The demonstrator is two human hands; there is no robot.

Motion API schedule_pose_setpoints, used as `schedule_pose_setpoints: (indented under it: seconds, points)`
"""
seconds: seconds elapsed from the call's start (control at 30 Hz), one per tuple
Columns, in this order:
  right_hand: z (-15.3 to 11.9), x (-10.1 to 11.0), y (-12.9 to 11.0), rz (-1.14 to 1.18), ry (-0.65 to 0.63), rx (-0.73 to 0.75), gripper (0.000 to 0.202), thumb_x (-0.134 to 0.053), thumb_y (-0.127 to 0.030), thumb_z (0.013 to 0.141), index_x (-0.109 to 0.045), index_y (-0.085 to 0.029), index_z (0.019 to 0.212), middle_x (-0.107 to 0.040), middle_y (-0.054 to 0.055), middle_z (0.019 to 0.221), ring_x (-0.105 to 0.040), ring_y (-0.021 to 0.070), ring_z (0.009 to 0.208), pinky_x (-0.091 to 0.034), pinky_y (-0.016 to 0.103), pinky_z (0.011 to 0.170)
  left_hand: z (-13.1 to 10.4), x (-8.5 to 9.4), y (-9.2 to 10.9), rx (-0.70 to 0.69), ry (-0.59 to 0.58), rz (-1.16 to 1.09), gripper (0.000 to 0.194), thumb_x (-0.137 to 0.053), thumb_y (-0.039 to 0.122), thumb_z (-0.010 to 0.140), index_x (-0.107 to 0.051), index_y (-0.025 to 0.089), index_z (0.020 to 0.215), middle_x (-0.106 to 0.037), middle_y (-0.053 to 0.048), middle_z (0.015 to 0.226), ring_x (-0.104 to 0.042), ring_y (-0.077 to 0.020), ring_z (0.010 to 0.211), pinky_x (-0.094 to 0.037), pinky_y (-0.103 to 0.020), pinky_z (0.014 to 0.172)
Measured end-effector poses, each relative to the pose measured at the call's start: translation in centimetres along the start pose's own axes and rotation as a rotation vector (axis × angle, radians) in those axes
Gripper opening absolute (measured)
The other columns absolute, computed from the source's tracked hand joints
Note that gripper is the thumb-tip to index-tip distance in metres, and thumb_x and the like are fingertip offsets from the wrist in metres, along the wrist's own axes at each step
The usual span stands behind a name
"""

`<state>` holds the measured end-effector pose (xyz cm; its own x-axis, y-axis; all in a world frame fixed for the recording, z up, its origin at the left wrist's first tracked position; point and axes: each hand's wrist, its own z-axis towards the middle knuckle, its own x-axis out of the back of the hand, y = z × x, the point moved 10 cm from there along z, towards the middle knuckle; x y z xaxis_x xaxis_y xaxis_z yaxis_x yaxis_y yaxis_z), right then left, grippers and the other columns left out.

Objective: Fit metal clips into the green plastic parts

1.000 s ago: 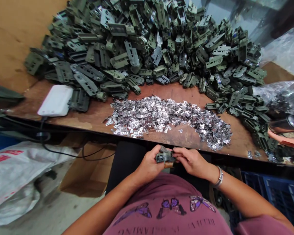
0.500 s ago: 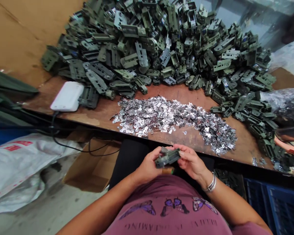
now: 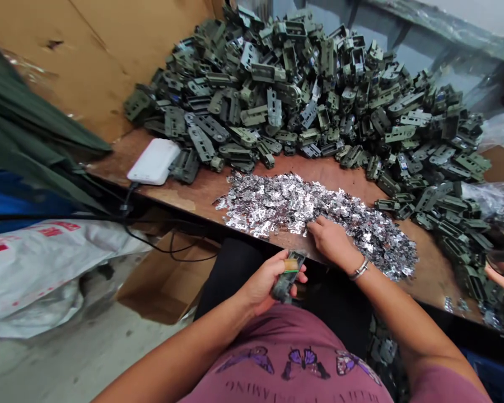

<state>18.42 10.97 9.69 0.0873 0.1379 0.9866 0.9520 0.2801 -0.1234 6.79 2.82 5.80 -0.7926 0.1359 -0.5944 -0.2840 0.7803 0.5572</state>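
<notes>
Near the table's front edge, my left hand (image 3: 266, 282) is closed round a dark green housing (image 3: 283, 284), which has a yellowish-orange strip with a green edge across it. My right hand (image 3: 331, 239) reaches over the table, its fingertips pinched together at the front of the pile of small silvery metal clips (image 3: 273, 198). Whatever lies between those fingertips is too small to make out. Behind the clips rises a large heap of similar green housings (image 3: 256, 115).
A white box (image 3: 153, 162) with a black cable lies on the table's left part. Below stand an open cardboard box (image 3: 151, 285) and white sacks (image 3: 33, 274). Green cloth (image 3: 29, 129) hangs at the left. Plastic bags (image 3: 502, 196) lie at the right.
My right hand has let go of the green housing and moved forward to the clips. My left hand keeps the housing, now turned more upright. The camera view has shifted.
</notes>
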Motion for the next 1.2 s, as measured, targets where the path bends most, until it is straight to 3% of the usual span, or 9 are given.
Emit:
schedule_pose_setpoints:
  seconds: [0.13,0.2,0.33,0.47,0.67,0.93,1.07,1.2]
  points:
    - [-0.6,-0.8,0.4,-0.111,0.048,0.049,0.022,-0.045,-0.014,0.092,-0.063,-0.016,0.103,-0.063,0.010,0.088,-0.057,0.0192,0.071,-0.036,0.029,0.060,0.1,0.8,0.4,-0.056,0.092,0.038,0.020,-0.062,0.027,0.068,-0.054,0.017,0.083,-0.065,-0.004,0.074,-0.059,-0.0123,0.051,-0.039,-0.018,0.036]
    - [-1.9,-0.6,0.5,-0.083,0.149,0.064,0.016,-0.046,-0.019,0.092,-0.061,-0.016,0.086,-0.061,0.009,0.078,-0.055,0.0186,0.066,-0.035,0.029,0.057,0.2,1.3,0.2,-0.037,0.124,0.069,0.023,-0.061,0.028,0.066,-0.052,0.018,0.084,-0.063,-0.002,0.072,-0.058,-0.0125,0.050,-0.036,-0.019,0.036]
    - [-5.1,0.9,-0.7,0.367,0.340,0.096,0.023,-0.053,-0.025,0.089,-0.046,-0.021,0.067,-0.053,0.001,0.062,-0.051,0.0139,0.055,-0.039,0.026,0.053,0.5,1.3,0.8,-0.109,0.090,0.148,0.029,-0.064,0.019,0.060,-0.055,0.017,0.088,-0.058,0.002,0.074,-0.055,-0.0098,0.059,-0.040,-0.019,0.051]
    - [-6.9,1.5,-2.6,0.796,0.439,-0.011,0.006,-0.060,-0.024,0.088,-0.056,-0.021,0.089,-0.062,-0.001,0.068,-0.056,0.0121,0.053,-0.046,0.023,0.050,0.6,0.5,0.9,-0.203,0.031,0.241,0.031,-0.064,0.013,0.061,-0.055,0.017,0.091,-0.057,0.002,0.077,-0.053,-0.0119,0.072,-0.042,-0.022,0.065]
    - [-7.9,3.3,-4.8,0.803,0.619,0.106,0.008,-0.061,-0.013,0.088,-0.063,-0.021,0.089,-0.070,0.004,0.083,-0.066,0.0156,0.075,-0.055,0.028,0.069,0.2,0.0,1.9,-0.318,0.068,0.543,0.026,-0.062,0.017,0.068,-0.052,0.016,0.092,-0.055,0.001,0.083,-0.049,-0.0129,0.075,-0.042,-0.025,0.068]
    - [-9.2,2.9,-5.3,0.671,0.666,0.136,0.017,-0.056,-0.008,0.090,-0.066,-0.020,0.097,-0.070,0.007,0.086,-0.067,0.0169,0.078,-0.058,0.029,0.070,-0.7,-0.7,2.4,-0.476,0.190,0.944,0.020,-0.055,0.015,0.069,-0.041,0.020,0.082,-0.042,0.005,0.073,-0.041,-0.0120,0.067,-0.037,-0.026,0.062]
    - [-9.8,2.6,-6.3,0.592,0.635,0.181,0.022,-0.052,-0.006,0.091,-0.067,-0.018,0.103,-0.071,0.010,0.090,-0.067,0.0186,0.083,-0.058,0.031,0.072,-1.1,-1.2,2.1,-0.475,0.152,1.142,0.025,-0.053,0.011,0.069,-0.038,0.022,0.085,-0.045,0.004,0.077,-0.045,-0.0137,0.069,-0.037,-0.028,0.062]
    - [-9.9,2.6,-5.2,0.818,0.529,0.173,0.023,-0.059,-0.015,0.091,-0.066,-0.021,0.112,-0.070,0.009,0.100,-0.068,0.0182,0.088,-0.060,0.032,0.077,-1.7,-1.9,2.8,-0.501,0.080,1.205,0.035,-0.069,0.027,0.069,-0.041,0.021,0.088,-0.049,0.002,0.080,-0.048,-0.0151,0.070,-0.037,-0.028,0.061]
